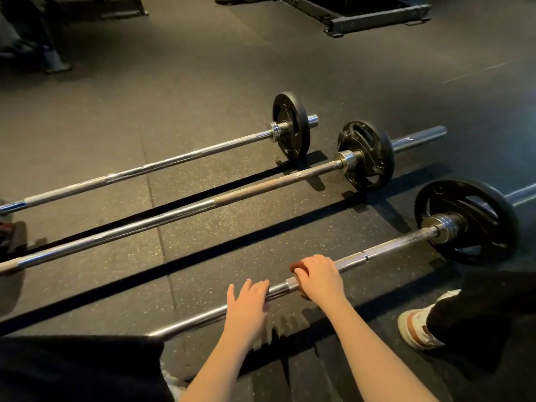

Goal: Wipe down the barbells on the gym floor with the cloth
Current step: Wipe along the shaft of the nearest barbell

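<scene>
- In the foreground, a person crouches over the nearest barbell, with a white shoe planted on the rubber floor just on the near side of that bar, toward its loaded end.
- The right hand closes over a reddish cloth, holding it bunched against the shaft at about the middle of the visible length. The cloth shows only as a fold poking out beside the knuckles.
- The left hand lies on the same bar just beside the right, on the side away from the plate. Its fingers are draped over the steel and the thumb is splayed, which looks more like steadying than gripping.
- The wiping of the first bar appears to be under way. The next move seems to call for sliding the wrapped cloth along the shaft toward the collar and the black plate, pressing firmly enough to follow the knurling.
- Beyond the nearest barbell lies a second barbell, and beyond that a third barbell. The two run roughly parallel to the first and to all appearances are not yet touched.
- Count: three barbells, three plates in view with one on each bar's right end, one cloth, two hands and one shoe.
- Farthest from the nearest barbell, a black rack base sits at the top of the frame.
</scene>
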